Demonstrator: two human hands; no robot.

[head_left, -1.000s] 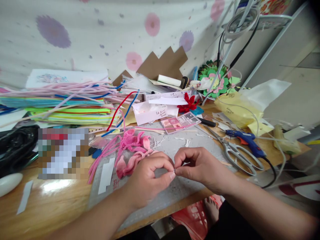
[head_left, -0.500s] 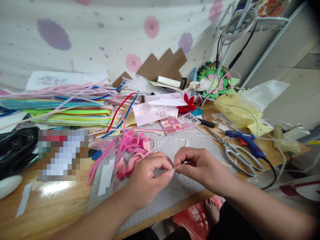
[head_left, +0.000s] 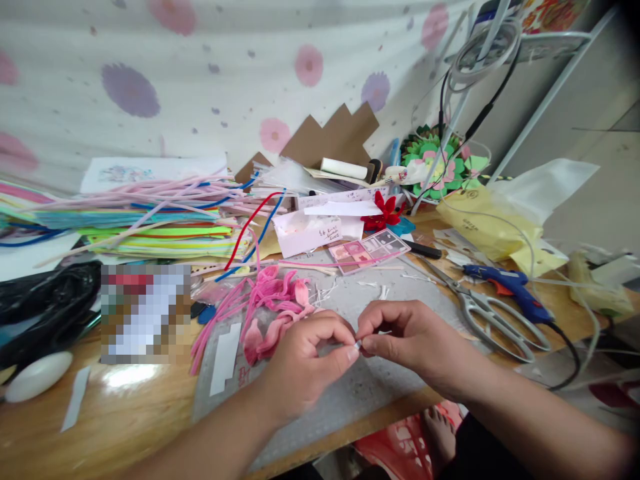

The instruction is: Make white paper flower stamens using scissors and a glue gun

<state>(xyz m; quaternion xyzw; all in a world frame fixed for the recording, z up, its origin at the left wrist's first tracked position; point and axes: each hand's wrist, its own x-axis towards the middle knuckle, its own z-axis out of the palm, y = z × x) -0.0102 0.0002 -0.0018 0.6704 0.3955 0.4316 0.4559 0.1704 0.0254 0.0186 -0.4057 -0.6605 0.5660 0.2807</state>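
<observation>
My left hand (head_left: pixel 305 363) and my right hand (head_left: pixel 407 340) meet over a grey cutting mat (head_left: pixel 350 393). Both pinch a tiny white piece (head_left: pixel 358 345) between thumb and fingertips; I cannot make out what it is. A pile of bent pink pipe cleaners (head_left: pixel 273 310) lies just behind my left hand, and small white scraps (head_left: pixel 383 291) are scattered on the mat beyond my right hand.
Large scissors (head_left: pixel 487 317) and a blue glue gun (head_left: pixel 515 293) with its cord lie at the right. A pink palette (head_left: pixel 367 249), a white paper box (head_left: pixel 307 233), stacked coloured pipe cleaners (head_left: pixel 145 217), a black bag (head_left: pixel 43 300) and paper flowers (head_left: pixel 437 163) crowd the wooden table (head_left: pixel 125 413).
Both hands stay pinched together on the small white piece with only slight finger shifts. The view has shifted a little, so everything sits slightly right and lower.
</observation>
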